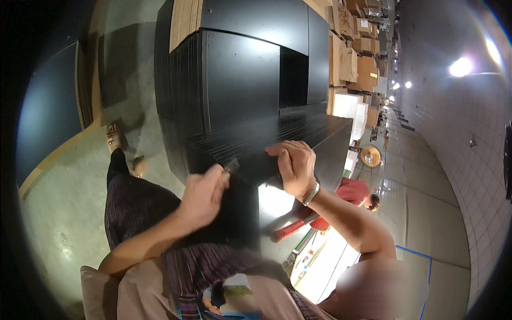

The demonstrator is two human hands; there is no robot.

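Observation:
A stack of black panels (240,141) lies in front of me, its many thin edges side by side. My left hand (204,196) is closed around a small greyish, flat-looking piece (231,165) at the near corner of the stack. Blur hides what kind of thing it is. My right hand (296,165), with a watch or bracelet on the wrist, rests on the panel edges to the right. Its thumb and forefinger are apart, the other fingers are bent, and nothing shows in it.
More black panels (242,80) stand beyond the stack, with cardboard (185,24) along one edge. Another dark panel (50,114) is at far left. Cardboard boxes (367,72) line the back. A person in red (352,193) is at the right, near a brightly lit surface (322,261).

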